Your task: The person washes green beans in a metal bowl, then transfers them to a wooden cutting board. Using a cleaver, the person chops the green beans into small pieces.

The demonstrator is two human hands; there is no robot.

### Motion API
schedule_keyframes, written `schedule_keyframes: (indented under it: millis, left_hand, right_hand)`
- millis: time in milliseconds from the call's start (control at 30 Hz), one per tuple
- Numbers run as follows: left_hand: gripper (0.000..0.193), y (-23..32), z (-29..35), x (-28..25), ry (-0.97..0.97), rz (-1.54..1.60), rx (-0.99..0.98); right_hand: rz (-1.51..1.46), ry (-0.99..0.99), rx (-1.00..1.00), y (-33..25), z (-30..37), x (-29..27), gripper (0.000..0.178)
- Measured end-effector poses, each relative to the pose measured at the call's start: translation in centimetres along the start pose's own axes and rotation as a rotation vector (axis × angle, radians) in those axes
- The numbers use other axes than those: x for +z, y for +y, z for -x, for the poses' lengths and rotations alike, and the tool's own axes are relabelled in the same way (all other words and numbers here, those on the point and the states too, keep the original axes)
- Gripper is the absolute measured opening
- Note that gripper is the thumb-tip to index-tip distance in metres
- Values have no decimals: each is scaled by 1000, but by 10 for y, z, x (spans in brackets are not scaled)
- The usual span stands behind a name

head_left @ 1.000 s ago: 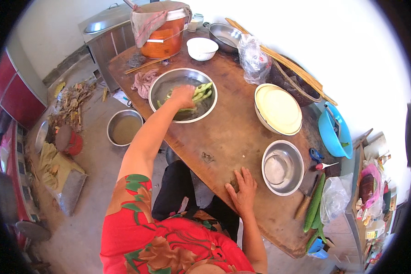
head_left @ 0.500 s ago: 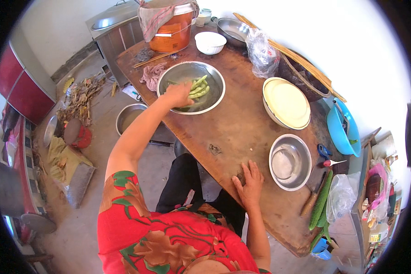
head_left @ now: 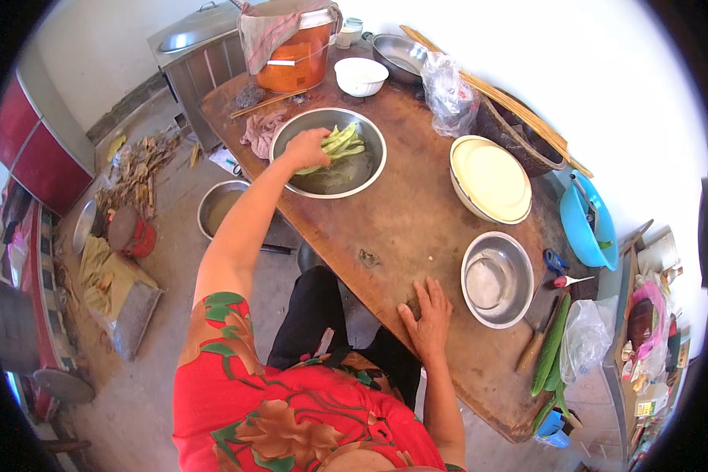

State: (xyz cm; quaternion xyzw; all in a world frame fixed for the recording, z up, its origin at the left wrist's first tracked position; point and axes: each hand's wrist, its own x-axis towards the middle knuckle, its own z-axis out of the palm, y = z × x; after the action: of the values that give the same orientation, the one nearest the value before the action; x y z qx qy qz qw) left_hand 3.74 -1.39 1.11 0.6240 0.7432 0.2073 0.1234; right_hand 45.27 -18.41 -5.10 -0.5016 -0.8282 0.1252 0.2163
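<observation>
Item: left hand (head_left: 305, 149), half-past eleven on my feed, fingers closed around green pods (head_left: 344, 143) inside a steel basin (head_left: 375, 157).

Item: right hand (head_left: 427, 318), half-past four, fingers spread, palm down on the wooden table (head_left: 401, 204), holding nothing.

Hazards, as I judge: pods slipping, from a loose grip; basin tipping near the table's edge, from weight on its rim.

Surface: worn brown wood. Steel bowl (head_left: 522, 279), half-past three; lidded bowl (head_left: 492, 179), two; cucumber (head_left: 552, 346), four, wooden handle (head_left: 526, 354) beside it; orange bucket (head_left: 299, 75), half-past eleven, beyond the basin.

Room: concrete floor; pan (head_left: 205, 212), dry husks (head_left: 138, 171), red cabinet (head_left: 51, 169), all around half-past nine.
</observation>
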Motion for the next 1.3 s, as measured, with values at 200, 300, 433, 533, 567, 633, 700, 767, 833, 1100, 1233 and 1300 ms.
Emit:
schedule_keyframes:
  millis: [200, 300, 433, 533, 567, 633, 700, 767, 833, 1100, 1233, 1300]
  left_hand:
    - [71, -40, -23, 14, 102, 27, 8]
    - [86, -31, -22, 29, -9, -95, -19]
    - [78, -11, -10, 40, 27, -302, 44]
    - [66, -7, -14, 36, -10, -248, 12]
    - [63, -6, -17, 37, -33, -229, -32]
    - [58, 1, -16, 31, -62, -172, -62]
    - [55, 6, -11, 18, -80, -94, -48]
    - [56, 7, -15, 4, -89, -5, -85]
    - [70, -17, -26, 0, -79, 28, -42]
    - [122, -19, 10, 9, -276, -123, -3]
    - [103, -29, 9, 22, -156, -239, -61]
    - [68, -7, 13, 13, -109, -201, -52]
  right_hand:
    - [6, -8, -7, -3, -2, 0, 56]
    - [26, -18, 9, -1, 0, 0, 56]
    - [17, -16, 15, -1, 1, 0, 57]
    - [7, -9, 5, 0, 0, 0, 57]
    - [5, -9, 2, 0, 0, 1, 56]
    - [-1, -5, 7, 0, 0, 0, 56]
    - [-10, -7, 18, -1, 1, -1, 56]
    - [0, 7, -2, 0, 1, -1, 55]
    - [-1, 8, -26, -1, 0, 1, 55]
    - [7, 4, -3, 0, 1, 1, 56]
    - [-8, -10, -9, -2, -3, 3, 56]
    - [-34, -20, 3, 3, -1, 7, 56]
